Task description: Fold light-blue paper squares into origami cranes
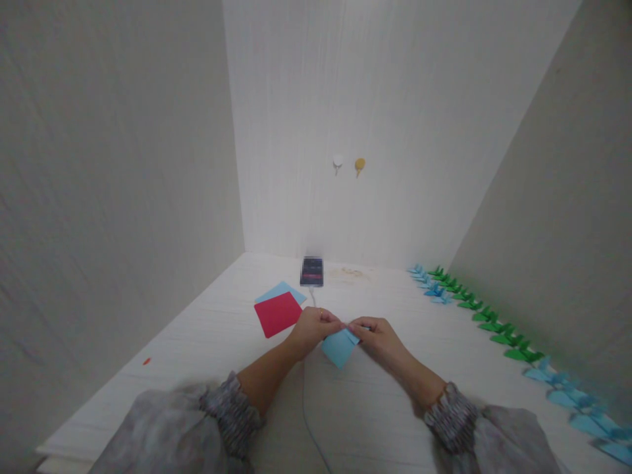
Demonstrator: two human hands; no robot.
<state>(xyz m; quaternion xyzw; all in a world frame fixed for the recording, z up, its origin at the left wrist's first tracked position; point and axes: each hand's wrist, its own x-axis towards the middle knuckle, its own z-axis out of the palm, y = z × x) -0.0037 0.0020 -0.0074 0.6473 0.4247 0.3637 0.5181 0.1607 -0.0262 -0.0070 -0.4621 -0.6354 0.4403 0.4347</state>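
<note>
Pale-blue paper (pixel 340 350) pinched between my two hands, mid-worktop (pixel 390 401).
Walls edge the worktop at left, back and right, with folded paper pieces (pixel 486 316) lining the right side; the surface between them and my right forearm gives me room to move. My left hand (pixel 318 329) and right hand (pixel 372 334) grip the paper's far edge, fingertips nearly meeting, its corner pointing toward me. A red sheet (pixel 277 315) sits just beside my left hand.
</note>
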